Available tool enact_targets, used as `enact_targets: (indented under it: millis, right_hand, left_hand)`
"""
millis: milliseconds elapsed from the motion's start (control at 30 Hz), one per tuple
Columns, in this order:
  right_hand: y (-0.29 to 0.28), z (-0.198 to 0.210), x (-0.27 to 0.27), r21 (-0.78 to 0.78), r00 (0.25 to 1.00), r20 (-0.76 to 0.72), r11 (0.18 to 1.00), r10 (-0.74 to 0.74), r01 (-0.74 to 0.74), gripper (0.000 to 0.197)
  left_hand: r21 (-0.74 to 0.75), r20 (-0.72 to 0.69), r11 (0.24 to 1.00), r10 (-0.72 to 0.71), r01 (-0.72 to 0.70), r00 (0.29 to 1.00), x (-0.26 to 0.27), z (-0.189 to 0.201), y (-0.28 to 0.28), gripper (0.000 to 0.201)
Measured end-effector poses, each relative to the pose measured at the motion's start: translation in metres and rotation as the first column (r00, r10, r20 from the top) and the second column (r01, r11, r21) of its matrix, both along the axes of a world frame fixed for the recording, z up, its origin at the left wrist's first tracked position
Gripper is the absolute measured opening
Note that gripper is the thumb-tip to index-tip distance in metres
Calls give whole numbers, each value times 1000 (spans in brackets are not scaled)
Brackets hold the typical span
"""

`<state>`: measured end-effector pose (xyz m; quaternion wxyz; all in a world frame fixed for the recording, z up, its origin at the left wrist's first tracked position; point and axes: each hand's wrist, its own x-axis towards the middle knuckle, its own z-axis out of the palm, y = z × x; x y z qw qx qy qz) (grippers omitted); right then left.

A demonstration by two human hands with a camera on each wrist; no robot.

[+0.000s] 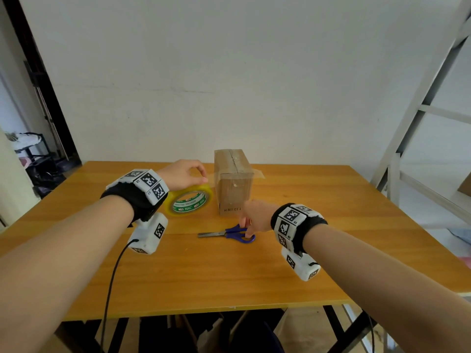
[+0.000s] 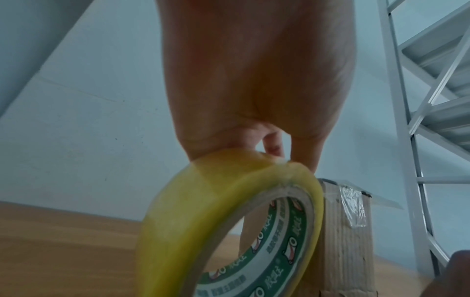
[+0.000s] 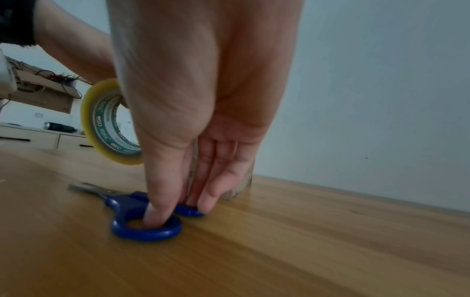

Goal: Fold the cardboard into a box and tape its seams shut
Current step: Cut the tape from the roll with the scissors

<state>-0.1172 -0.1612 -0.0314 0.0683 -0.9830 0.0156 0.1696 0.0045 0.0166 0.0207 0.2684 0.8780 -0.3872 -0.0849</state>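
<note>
A small cardboard box (image 1: 233, 182) stands upright at the middle back of the wooden table (image 1: 229, 281), its top seam taped and a loose tape end sticking out to its right. My left hand (image 1: 201, 175) pinches the top of a yellow tape roll (image 1: 201, 190) with a green core, held on edge just left of the box (image 2: 343, 241). Blue-handled scissors (image 1: 229, 233) lie flat in front of the box. My right hand (image 1: 246, 229) reaches down onto them. Its thumb (image 3: 157, 201) sits in the near handle ring and the fingers are at the far ring of the scissors (image 3: 127, 203).
A grey metal frame (image 1: 420, 110) rises beside the table's right edge. A black cable (image 1: 112, 276) hangs from my left wrist device across the front left of the table. A white wall stands close behind the box.
</note>
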Motion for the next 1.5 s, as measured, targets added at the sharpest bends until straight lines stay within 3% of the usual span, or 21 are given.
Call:
enact_targets:
  millis: [167, 267, 367, 467, 600, 700, 767, 1133, 1500]
  right_hand:
    - [1, 3, -3, -43, 999, -39, 999, 14, -15, 29]
    - [-6, 6, -8, 114, 998, -41, 992, -43, 48, 23]
    - [-11, 12, -16, 346, 990, -59, 928, -129, 141, 13]
    - [-13, 12, -22, 549, 975, -90, 806, -205, 220, 13]
    - [-8, 8, -23, 760, 936, -190, 560, -295, 331, 48]
    - [0, 6, -22, 850, 931, -238, 404, -277, 337, 42]
    - [6, 3, -20, 876, 929, -245, 347, -278, 335, 40]
    - [27, -6, -8, 925, 924, -166, 271, -344, 267, 54]
    - [32, -6, -8, 920, 905, -26, 344, -424, 188, 51]
  left_hand:
    - [10, 6, 1000, 10, -10, 1000, -1, -1, 0, 24]
    - [1, 9, 1000, 17, -17, 1000, -1, 0, 2, 24]
    - [-9, 10, 1000, 26, -25, 1000, 0, 0, 4, 22]
    - [-5, 3, 999, 51, -51, 999, 3, -3, 6, 15]
    - [-10, 24, 998, 62, -62, 998, 3, -5, 5, 13]
    - [-16, 30, 998, 63, -63, 998, 2, -5, 3, 18]
    - [-22, 20, 999, 50, -50, 999, 3, -7, 3, 15]
    - [-42, 10, 997, 60, -59, 998, 8, -13, 6, 13]
    - [-49, 53, 995, 88, -86, 995, 11, -17, 2, 14]
